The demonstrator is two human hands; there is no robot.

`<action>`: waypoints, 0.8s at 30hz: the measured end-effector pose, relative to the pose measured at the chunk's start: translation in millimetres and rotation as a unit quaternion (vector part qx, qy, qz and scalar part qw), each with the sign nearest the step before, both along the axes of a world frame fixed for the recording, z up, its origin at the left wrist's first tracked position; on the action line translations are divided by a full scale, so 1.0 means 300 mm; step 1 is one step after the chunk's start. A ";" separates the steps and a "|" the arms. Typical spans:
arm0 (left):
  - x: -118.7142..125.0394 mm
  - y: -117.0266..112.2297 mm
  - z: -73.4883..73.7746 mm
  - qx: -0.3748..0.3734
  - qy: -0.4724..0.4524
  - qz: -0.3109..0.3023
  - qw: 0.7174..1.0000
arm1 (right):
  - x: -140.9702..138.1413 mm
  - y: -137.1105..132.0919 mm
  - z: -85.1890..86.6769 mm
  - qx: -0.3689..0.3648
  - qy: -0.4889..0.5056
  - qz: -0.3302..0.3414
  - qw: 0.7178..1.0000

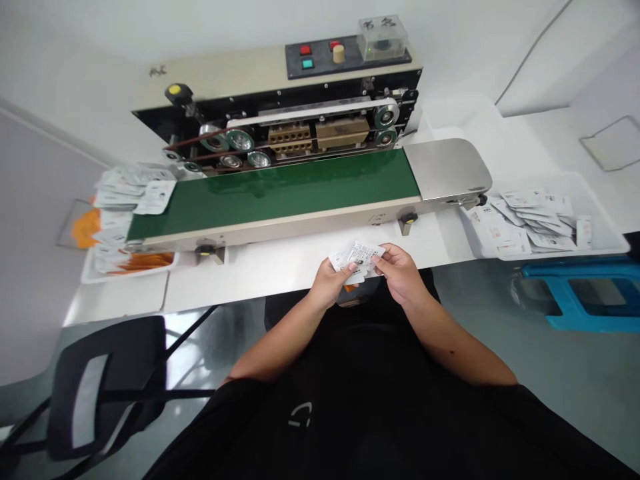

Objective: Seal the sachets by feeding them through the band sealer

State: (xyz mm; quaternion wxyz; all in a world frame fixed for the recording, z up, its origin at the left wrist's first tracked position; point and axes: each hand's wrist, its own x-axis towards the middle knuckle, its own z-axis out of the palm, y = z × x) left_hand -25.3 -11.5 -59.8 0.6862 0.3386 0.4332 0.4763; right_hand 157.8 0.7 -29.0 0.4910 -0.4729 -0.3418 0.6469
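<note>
Both grips pinch white packets (361,257): L hand (330,283) at 9 o'clock, R hand (400,272) at 3; green belt (280,193) at 12.

One sealer (280,87), one green belt (280,193). On its panel (320,67): two red buttons (305,49), one green button (307,64), one knob (339,53). One clear box (383,37) on top. Two trays, left tray (100,277) and right tray (607,230), each heaped with packets (530,220) too overlapped to count. Two hands, left hand (327,283) and right hand (400,273), pinching one small fan (363,257) of perhaps four or five. One stool (585,293), one chair (100,380).
</note>
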 end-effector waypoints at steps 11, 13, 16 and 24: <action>-0.011 0.029 -0.011 -0.037 0.012 0.049 0.998 | 0.074 -0.002 -0.022 0.025 0.100 -0.102 0.989; -0.022 0.038 -0.022 -0.042 0.023 0.059 0.997 | 0.094 -0.010 -0.021 0.033 0.112 -0.101 0.988; -0.040 0.053 -0.041 -0.034 0.033 0.074 0.996 | 0.129 -0.021 -0.024 0.033 0.107 -0.077 0.991; -0.075 0.084 -0.062 -0.006 0.045 0.084 0.995 | 0.159 -0.044 -0.045 0.055 0.137 0.044 0.988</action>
